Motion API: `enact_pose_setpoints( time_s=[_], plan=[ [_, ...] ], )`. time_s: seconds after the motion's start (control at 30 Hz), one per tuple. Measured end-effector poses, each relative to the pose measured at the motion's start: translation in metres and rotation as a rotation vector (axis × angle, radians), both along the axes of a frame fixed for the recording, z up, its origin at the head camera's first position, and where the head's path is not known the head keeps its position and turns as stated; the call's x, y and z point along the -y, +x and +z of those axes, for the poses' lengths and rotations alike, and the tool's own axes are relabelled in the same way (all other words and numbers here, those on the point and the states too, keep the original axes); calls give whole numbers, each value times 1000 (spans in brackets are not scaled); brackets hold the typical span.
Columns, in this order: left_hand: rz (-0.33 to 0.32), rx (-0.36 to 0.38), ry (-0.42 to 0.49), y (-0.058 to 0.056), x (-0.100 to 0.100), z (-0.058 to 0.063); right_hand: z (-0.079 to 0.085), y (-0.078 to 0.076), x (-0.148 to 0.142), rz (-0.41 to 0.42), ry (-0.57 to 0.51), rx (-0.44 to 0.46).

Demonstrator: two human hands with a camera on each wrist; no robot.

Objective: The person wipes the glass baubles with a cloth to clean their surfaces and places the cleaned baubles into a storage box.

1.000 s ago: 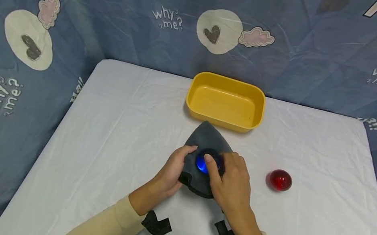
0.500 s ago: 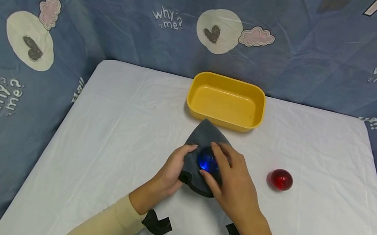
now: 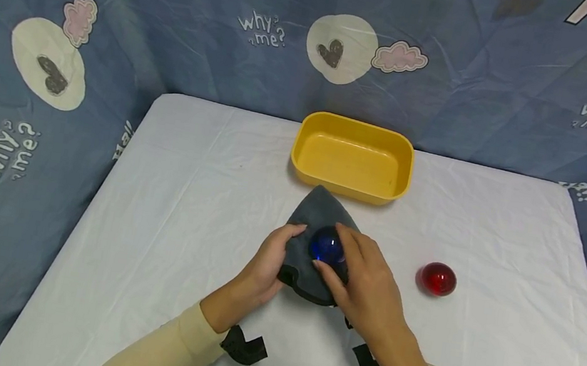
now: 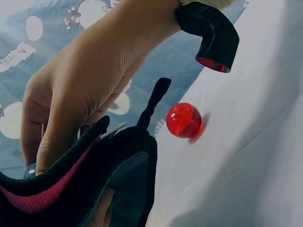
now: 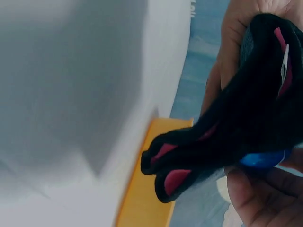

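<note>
My left hand (image 3: 266, 258) grips a dark grey, roughly triangular cloth piece (image 3: 317, 205) by its left side, thumb on top. Black edging and pink lining show on the cloth in both wrist views, with a small black loop (image 4: 155, 101) at one corner. Against its grey face sits a shiny blue ball (image 3: 325, 245). The thumb and fingers of my right hand (image 3: 374, 290) curl round the ball's right side and hold it. The right wrist view shows part of the blue ball (image 5: 263, 160) beside my fingers, the rest being hidden by cloth.
A yellow rectangular tub (image 3: 346, 188) stands just beyond the cloth piece. To the right, a clear red ball (image 3: 437, 279) lies on the white-covered table (image 3: 184, 192). A blue printed curtain (image 3: 193, 16) hangs along the table's back and sides.
My right thumb has slid off the top of the blue ball to its lower right side, and that hand has shifted slightly right. My left hand keeps its grip on the cloth, almost still.
</note>
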State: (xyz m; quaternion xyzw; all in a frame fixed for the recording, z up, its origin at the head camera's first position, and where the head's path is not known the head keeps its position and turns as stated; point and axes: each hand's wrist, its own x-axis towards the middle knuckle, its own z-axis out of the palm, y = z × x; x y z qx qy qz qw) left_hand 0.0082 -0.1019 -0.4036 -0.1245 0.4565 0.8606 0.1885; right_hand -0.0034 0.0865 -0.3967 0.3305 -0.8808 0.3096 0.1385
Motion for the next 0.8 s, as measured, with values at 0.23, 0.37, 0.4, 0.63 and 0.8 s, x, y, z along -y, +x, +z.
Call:
enact_pose_setpoints(
  time_s=[0.23, 0.37, 0.4, 0.63, 0.8],
  plan=[
    [7, -11, 7, -1, -1, 0, -5, 0, 6, -126, -66, -21],
    [6, -9, 1, -1, -3, 1, -7, 0, 8, -192, -71, -37],
    [7, -6, 2, -2, -3, 2, -7, 0, 8, -211, -68, -35],
    [6, -24, -8, -3, -6, 1, -6, 1, 12, -370, 9, 16],
    [-5, 0, 0, -3, -7, 0, -5, 4, 13, -398, 65, 35]
  ],
)
